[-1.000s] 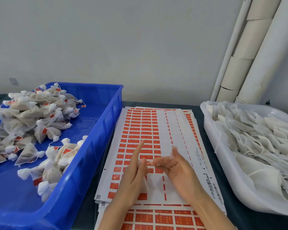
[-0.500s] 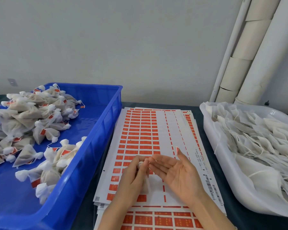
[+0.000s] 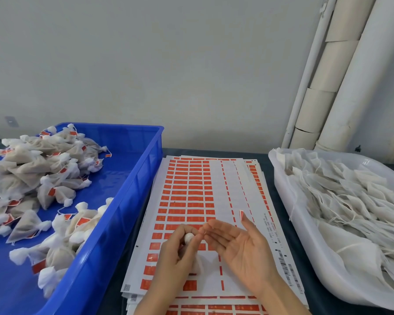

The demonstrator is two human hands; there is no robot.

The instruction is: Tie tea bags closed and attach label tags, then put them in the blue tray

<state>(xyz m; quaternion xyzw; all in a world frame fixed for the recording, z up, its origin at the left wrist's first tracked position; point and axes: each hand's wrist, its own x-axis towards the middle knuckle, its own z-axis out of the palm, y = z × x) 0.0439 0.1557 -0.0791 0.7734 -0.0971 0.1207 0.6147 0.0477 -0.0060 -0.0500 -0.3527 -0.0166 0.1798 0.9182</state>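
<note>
Fingers [image 3: 183, 230] of your left hand [image 3: 173, 253] curl round bag [image 3: 198, 266], knot [image 3: 188, 238] poking out, over sheet [image 3: 191, 189]. Right hand [image 3: 239, 248] spread loose, tag [image 3: 241, 214] stuck on thumb tip. Fold tag squarely, sticky faces meeting, before tray [image 3: 127, 201].

On my remote feed, the left forearm [image 3: 151, 300] and right forearm [image 3: 281, 302] enter from the lower edge, angled toward each other. The left hand [image 3: 179, 252] has its fingers curled, with thumb and forefinger gripping the gathered top of a tea bag [image 3: 188, 238]. The right hand [image 3: 241, 246] is palm-up and tilted leftward, with fingers straight. Its thumb is raised and carries a red label tag [image 3: 241, 215] at the tip. The right fingertips [image 3: 210, 225] meet the left forefinger; I cannot tell whether they pinch anything.
</note>
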